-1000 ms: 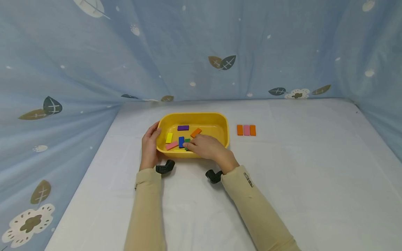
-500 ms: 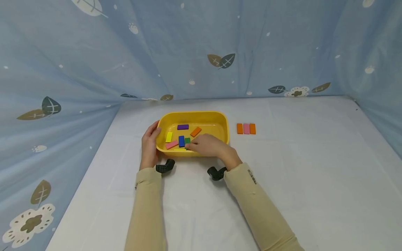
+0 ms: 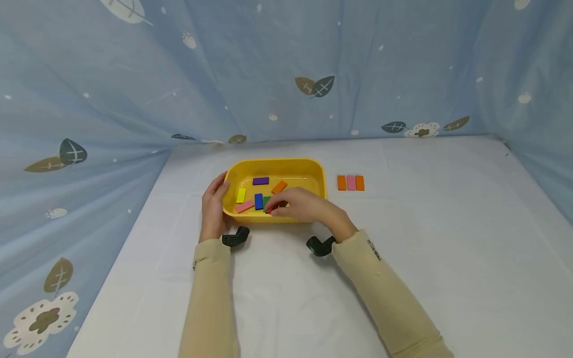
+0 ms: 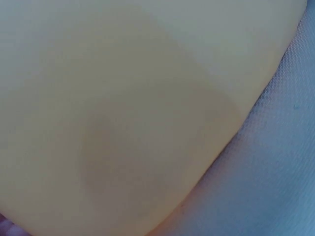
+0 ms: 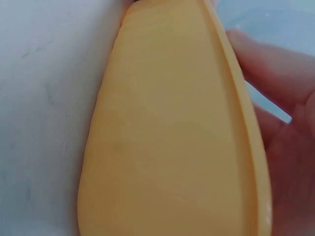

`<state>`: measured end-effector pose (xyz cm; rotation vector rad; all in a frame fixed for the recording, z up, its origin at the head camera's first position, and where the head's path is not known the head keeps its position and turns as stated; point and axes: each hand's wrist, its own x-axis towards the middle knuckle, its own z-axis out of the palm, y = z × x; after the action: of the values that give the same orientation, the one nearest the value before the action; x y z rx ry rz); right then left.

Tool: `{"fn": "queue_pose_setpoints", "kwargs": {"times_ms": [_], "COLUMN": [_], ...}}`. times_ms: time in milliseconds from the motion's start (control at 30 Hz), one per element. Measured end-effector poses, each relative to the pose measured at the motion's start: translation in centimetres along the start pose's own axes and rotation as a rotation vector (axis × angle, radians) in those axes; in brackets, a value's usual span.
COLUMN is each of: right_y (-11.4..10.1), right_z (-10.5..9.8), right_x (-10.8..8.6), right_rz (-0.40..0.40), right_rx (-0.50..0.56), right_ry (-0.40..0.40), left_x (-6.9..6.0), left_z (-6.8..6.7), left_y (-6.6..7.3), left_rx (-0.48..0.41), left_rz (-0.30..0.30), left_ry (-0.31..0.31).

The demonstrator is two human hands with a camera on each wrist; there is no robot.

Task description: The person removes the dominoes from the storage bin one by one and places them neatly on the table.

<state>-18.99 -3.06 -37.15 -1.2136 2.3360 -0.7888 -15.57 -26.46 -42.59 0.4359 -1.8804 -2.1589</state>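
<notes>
In the head view a yellow plastic basin (image 3: 309, 171) stands on the white cloth. My left hand (image 3: 213, 206) grips its left end, thumb at the rim. My right hand (image 3: 302, 204) reaches over the near rim, its thumb and fingers pinching a small red block (image 3: 269, 212) that is mostly hidden. Beside those fingertips lies a green block (image 3: 266, 201), partly covered. Also in the basin are a blue block (image 3: 258, 201), a pink block (image 3: 244, 206), a yellow block (image 3: 241, 195), a purple block (image 3: 260, 181) and an orange block (image 3: 279, 186). The basin's outer wall (image 5: 167, 123) fills much of the right wrist view.
Right of the basin, an orange block (image 3: 341, 182), a pink block (image 3: 351, 182) and another orange block (image 3: 360, 182) lie in a row. Black wrist devices, one on the left (image 3: 236, 236) and one on the right (image 3: 320, 246), sit near the sleeves. A blue patterned curtain (image 3: 250, 64) hangs behind.
My right hand has shifted slightly right and lifted a little, its thumb and fingers now round a red block. The right forearm has moved right. My left hand keeps its grip on the basin.
</notes>
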Motion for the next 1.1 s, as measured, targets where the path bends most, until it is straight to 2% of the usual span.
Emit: {"fn": "queue_pose_setpoints", "kwargs": {"times_ms": [133,367,700,1000,1100], "right_y": [0.1,1.7,4.3,8.3,9.6], "right_z": [-0.4,-1.0,-3.4,-5.3,-5.7], "right_x": [-1.1,-2.3,-3.9,-6.5,-7.5], "right_rz": [0.052,0.154,0.250,0.355,0.406], "right_rx": [0.014,0.089,0.408,0.405,0.366], "right_ry": [0.076,0.244,0.388,0.562,0.610], "left_x": [0.1,0.1,-0.1,-0.1,-0.1], "left_z": [0.0,0.0,-0.1,0.1,0.1], "left_y": [0.0,-0.1,-0.1,0.0,0.0], "left_rx": [0.027,0.013,0.008,-0.013,-0.011], "left_rz": [-0.005,-0.013,-0.020,-0.020,-0.020], "left_ry": [0.006,0.009,0.015,0.012,0.008]}}
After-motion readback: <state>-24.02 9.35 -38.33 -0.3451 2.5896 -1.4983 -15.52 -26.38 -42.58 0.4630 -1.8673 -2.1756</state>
